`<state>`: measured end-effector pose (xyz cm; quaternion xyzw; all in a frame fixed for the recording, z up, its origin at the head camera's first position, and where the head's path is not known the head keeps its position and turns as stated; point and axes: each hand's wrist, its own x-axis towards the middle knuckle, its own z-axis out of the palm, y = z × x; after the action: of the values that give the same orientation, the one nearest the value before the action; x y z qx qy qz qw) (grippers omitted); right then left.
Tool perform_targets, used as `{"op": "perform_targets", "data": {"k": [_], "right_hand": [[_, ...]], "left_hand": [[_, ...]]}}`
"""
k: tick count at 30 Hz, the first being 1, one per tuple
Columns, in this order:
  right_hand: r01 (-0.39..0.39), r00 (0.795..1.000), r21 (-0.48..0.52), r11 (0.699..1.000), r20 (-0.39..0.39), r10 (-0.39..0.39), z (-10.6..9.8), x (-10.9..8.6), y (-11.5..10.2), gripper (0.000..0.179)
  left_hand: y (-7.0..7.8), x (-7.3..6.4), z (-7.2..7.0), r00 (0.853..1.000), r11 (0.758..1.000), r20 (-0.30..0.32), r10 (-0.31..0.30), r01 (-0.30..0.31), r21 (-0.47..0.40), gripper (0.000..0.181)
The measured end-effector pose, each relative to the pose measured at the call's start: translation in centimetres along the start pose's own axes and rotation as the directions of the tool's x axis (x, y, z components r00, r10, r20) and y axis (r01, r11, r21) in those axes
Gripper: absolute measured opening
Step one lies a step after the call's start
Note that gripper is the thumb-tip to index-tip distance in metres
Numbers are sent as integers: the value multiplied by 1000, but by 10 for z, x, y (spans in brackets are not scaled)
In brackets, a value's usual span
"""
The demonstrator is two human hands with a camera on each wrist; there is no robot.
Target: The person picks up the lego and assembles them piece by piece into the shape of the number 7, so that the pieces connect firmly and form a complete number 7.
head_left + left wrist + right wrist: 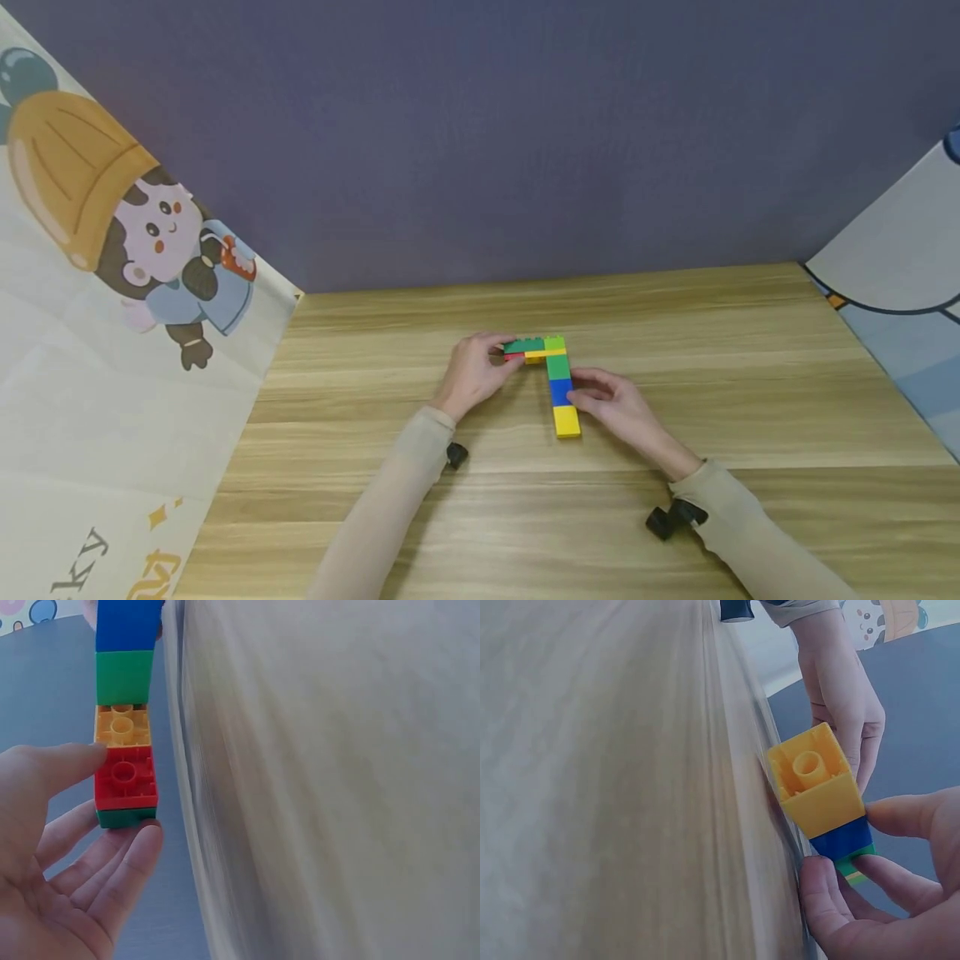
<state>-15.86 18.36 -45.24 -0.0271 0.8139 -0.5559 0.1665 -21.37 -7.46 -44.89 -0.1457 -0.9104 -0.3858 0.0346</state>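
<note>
An L-shaped build of toy building bricks is held between both hands over the wooden table. Its long arm ends in a yellow brick, hollow underside facing the right wrist camera, followed by a blue brick and a green one. The short arm has a dark green brick layered with red and yellow-orange bricks. My left hand pinches the short arm's free end, thumb by the red brick. Around the blue brick, my right hand grips with thumb and fingers.
The wooden table meets a dark blue-grey panel at its far edge. White printed panels stand at the left and right. Black wrist devices are strapped at both cuffs.
</note>
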Motion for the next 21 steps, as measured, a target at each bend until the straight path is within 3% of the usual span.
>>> {"op": "perform_targets", "data": {"k": [7, 21], "right_hand": [[-15, 1000, -23, 1000, 15, 15, 1, 4, 3, 58], [32, 999, -53, 998, 42, -30, 2, 6, 5, 59]], "left_hand": [[-1, 3, 3, 1000, 999, 26, -8, 7, 33, 38], [-1, 4, 7, 997, 998, 62, -54, 53, 24, 36]]}}
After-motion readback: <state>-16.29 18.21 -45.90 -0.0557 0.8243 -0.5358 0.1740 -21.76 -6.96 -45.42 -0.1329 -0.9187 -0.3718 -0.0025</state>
